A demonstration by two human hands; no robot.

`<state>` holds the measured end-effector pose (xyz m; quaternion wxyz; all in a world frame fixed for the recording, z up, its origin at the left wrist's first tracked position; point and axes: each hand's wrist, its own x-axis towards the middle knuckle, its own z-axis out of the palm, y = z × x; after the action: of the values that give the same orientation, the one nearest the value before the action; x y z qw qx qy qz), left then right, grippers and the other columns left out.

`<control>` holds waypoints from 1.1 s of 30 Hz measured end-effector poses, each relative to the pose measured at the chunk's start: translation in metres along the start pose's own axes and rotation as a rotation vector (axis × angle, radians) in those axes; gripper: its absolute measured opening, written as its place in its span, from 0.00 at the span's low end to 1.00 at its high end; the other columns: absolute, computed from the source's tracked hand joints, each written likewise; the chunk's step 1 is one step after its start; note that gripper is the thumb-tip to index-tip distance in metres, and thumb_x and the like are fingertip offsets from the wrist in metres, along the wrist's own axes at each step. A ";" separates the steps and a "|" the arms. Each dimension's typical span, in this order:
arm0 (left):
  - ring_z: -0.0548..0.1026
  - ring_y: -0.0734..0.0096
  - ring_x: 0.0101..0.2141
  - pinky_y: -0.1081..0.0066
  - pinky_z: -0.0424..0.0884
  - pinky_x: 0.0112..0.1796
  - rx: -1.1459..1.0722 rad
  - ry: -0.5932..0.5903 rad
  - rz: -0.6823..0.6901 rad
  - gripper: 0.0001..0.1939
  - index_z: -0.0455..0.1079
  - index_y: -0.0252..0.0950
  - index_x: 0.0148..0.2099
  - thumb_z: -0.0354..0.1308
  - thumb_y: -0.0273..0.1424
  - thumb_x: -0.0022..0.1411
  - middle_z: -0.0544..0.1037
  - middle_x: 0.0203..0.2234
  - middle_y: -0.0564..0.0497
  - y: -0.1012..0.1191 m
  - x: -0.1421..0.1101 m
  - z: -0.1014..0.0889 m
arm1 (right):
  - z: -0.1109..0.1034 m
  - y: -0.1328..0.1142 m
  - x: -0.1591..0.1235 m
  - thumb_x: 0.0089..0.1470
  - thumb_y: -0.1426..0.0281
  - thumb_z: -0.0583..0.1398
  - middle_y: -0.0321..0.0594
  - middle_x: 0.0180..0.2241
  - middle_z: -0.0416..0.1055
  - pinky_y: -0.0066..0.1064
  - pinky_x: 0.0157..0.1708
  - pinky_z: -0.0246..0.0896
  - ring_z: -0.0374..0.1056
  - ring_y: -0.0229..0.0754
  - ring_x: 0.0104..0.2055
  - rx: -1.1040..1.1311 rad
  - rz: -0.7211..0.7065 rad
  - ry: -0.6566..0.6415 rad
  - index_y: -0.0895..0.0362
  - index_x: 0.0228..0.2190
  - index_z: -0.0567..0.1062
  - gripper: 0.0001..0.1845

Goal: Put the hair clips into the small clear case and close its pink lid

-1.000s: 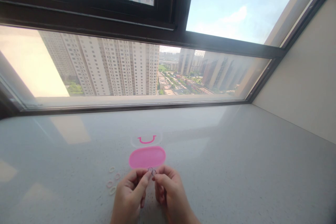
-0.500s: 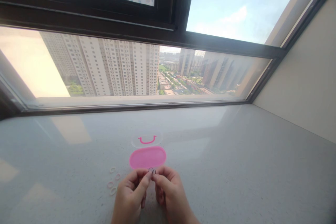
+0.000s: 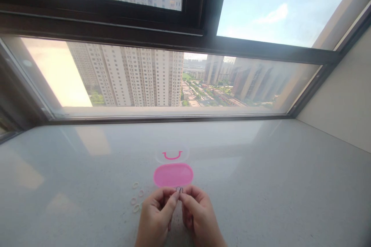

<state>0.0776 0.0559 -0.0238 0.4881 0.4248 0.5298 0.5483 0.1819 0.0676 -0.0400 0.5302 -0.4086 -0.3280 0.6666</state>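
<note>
Just before the near edge of the pink tray, the left hand and right hand pinch dark loops, overlapping more than a second ago, apparently drawn together; pale rings lie to the tray's near left.

The tray is pink, the held rings dark, the counter speckled grey.
</note>
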 end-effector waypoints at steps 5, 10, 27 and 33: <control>0.54 0.82 0.11 0.80 0.50 0.13 0.023 0.006 -0.007 0.15 0.72 0.32 0.28 0.61 0.41 0.51 0.63 0.11 0.60 -0.003 0.001 0.001 | -0.002 0.002 0.000 0.42 0.63 0.63 0.23 0.08 0.52 0.20 0.09 0.36 0.42 0.26 0.10 0.001 0.011 -0.008 0.57 0.19 0.65 0.14; 0.55 0.82 0.12 0.80 0.51 0.13 0.009 0.000 0.004 0.13 0.70 0.33 0.27 0.62 0.39 0.51 0.63 0.11 0.60 -0.003 0.001 -0.001 | -0.001 0.002 0.000 0.42 0.63 0.63 0.23 0.08 0.52 0.20 0.09 0.36 0.43 0.26 0.10 -0.038 -0.010 -0.027 0.57 0.19 0.65 0.13; 0.55 0.81 0.11 0.79 0.50 0.14 0.015 0.019 -0.009 0.17 0.70 0.33 0.26 0.62 0.44 0.49 0.62 0.09 0.61 0.003 0.000 0.000 | 0.000 -0.003 0.001 0.40 0.57 0.66 0.25 0.09 0.54 0.20 0.09 0.35 0.42 0.26 0.10 -0.076 -0.045 -0.034 0.60 0.21 0.70 0.18; 0.52 0.82 0.10 0.79 0.47 0.13 -0.040 0.080 0.022 0.17 0.70 0.33 0.26 0.63 0.44 0.49 0.58 0.08 0.63 0.003 -0.002 0.004 | 0.001 -0.005 0.001 0.38 0.57 0.67 0.24 0.08 0.53 0.20 0.09 0.34 0.42 0.26 0.10 -0.049 -0.044 -0.007 0.59 0.20 0.69 0.19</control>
<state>0.0820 0.0545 -0.0203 0.4688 0.3988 0.5331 0.5806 0.1829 0.0697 -0.0356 0.5335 -0.4115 -0.3551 0.6480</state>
